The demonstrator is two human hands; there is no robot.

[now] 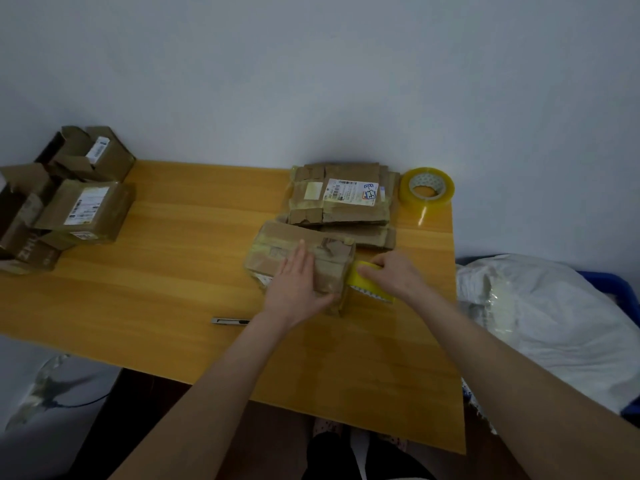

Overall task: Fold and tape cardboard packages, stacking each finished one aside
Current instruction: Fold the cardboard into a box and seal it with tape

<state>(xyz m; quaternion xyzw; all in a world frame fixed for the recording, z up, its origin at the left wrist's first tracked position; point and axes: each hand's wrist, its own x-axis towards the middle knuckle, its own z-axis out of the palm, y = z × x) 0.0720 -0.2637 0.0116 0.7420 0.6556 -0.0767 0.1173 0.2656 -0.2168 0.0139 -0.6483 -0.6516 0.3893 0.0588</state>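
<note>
1. The left hand (298,282) lies palm down on top of a flattened cardboard package (277,247) just right of the middle of the frame. Its fingers are straight and close together, pressing the cardboard flat. The forearm reaches up from the bottom edge.
2. The right hand (398,275) curls its fingers round a yellow tape roll (363,285) and holds it against the right end of that package. This forearm comes in from the lower right corner.
3. The package rests on a wooden table (173,254), tilted slightly in the frame.
4. Just behind it, towards the wall, sits a stack of taped packages (311,213), the top one bearing a white label.
5. A second tape roll (427,188) stands right of the stack, near the table's far right corner.
6. A small knife (230,321) lies on the table left of the left forearm.
7. Open cardboard boxes (90,209) are heaped at the left edge of the frame.
8. A white plastic bag (554,306) sits beyond the table on the right.
</note>
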